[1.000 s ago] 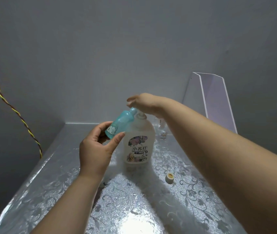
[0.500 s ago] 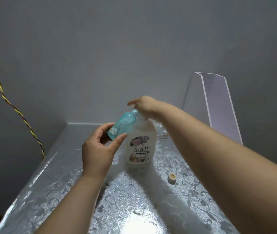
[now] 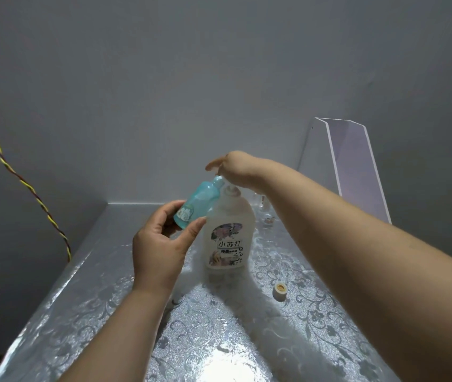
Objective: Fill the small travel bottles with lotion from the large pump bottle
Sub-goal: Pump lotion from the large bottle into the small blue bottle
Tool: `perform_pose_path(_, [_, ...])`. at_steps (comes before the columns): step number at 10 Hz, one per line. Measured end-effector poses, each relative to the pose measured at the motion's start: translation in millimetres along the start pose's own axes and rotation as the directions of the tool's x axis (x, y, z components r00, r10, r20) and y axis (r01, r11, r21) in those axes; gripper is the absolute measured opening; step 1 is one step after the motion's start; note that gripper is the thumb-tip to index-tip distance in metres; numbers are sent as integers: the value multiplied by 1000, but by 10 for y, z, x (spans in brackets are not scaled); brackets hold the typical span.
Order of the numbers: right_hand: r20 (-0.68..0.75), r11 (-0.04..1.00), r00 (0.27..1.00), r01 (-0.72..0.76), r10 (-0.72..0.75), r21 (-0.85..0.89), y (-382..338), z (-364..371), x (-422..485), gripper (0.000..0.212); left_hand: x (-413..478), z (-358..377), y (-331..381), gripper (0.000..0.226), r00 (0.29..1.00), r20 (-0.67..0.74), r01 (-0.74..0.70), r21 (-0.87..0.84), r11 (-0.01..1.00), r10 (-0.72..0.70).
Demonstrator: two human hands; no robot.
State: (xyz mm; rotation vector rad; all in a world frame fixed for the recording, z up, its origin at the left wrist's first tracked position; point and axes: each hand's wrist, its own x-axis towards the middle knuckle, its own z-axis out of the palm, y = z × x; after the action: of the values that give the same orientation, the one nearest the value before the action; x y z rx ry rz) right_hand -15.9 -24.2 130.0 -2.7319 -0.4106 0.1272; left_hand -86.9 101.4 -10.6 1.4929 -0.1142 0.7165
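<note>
The small translucent teal travel bottle (image 3: 200, 201) is held in the air above the counter, tilted, with its open neck uppermost and touching or just beside the pump spout of the large translucent white pump bottle (image 3: 230, 232). The left hand (image 3: 161, 249) supplies the grip: thumb and fingers are curled round the lower body of the travel bottle, grasping it at its labelled base. The right hand (image 3: 235, 169) rests on top of the pump head; its grip is released, with the one visible finger extended straight to the left and nothing clasped. The pump bottle stands upright on the counter, its printed label facing the camera. A small cream screw cap (image 3: 279, 291) sits on the counter to the right of the pump bottle, well apart from it, open side up. The counter (image 3: 109, 312) is covered with a glossy silver film embossed with floral scrolls, and a bright glare patch shows at the near edge. A clear acrylic angled stand (image 3: 357, 166) sits at the rear right. A twisted yellow-and-red cable (image 3: 21, 180) hangs at the left. Plain grey walls (image 3: 219, 64) enclose the counter behind and at both sides.
</note>
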Motion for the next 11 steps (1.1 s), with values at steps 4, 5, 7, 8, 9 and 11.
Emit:
perform_pose_path(4, [-3, 997, 1000, 21, -21, -68, -41, -41, -86, 37, -8, 10, 9, 36, 1000, -3, 10, 9, 1000, -10])
perform_pose_path(5, [-8, 998, 999, 33, -34, -58, -48, -85, -110, 37, -6, 5, 8, 36, 1000, -9, 6, 8, 1000, -6])
perform_pose_path(7, [0, 1000, 1000, -19, 19, 22, -76, -36, -125, 41, -7, 18, 9, 34, 1000, -7, -7, 2, 1000, 7])
perform_pose_path(8, [4, 997, 999, -41, 41, 68, -58, 41, -69, 39, -9, 15, -8, 37, 1000, -15, 6, -5, 1000, -6])
perform_pose_path(9, [-11, 997, 999, -38, 39, 60, -41, 81, -72, 40, -14, 17, -8, 36, 1000, -3, 12, -8, 1000, -12])
perform_pose_path(11, [-11, 1000, 1000, -4, 4, -11, -59, -54, -144, 38, -16, 26, 29, 34, 1000, -6, -2, -10, 1000, 2])
